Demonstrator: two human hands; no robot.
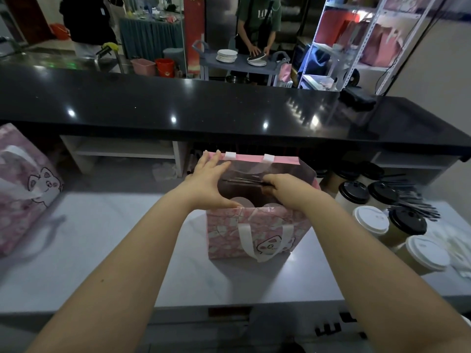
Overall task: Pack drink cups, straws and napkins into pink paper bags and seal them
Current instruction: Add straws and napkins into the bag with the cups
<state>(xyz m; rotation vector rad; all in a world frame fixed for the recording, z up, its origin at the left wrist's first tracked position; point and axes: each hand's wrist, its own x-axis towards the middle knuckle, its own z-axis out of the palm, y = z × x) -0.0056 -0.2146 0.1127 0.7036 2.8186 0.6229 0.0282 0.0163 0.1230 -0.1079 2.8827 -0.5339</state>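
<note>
A pink paper bag (pixel 254 233) with a cartoon print and white handles stands open on the white table (pixel 102 250). Two cup lids (pixel 242 202) show inside it near the front wall. My left hand (pixel 209 179) lies flat with straight fingers against the bag's left rim, holding the mouth wide. My right hand (pixel 285 187) is over the opening and pinches dark straws (pixel 242 180) that point left across the bag's mouth.
A second pink bag (pixel 23 189) stands at the table's left. Several cups with black or white lids (pixel 377 220) and loose dark straws (pixel 418 205) sit at the right. A black counter (pixel 204 105) runs behind. A person handles plates at a cart (pixel 239 59) far back.
</note>
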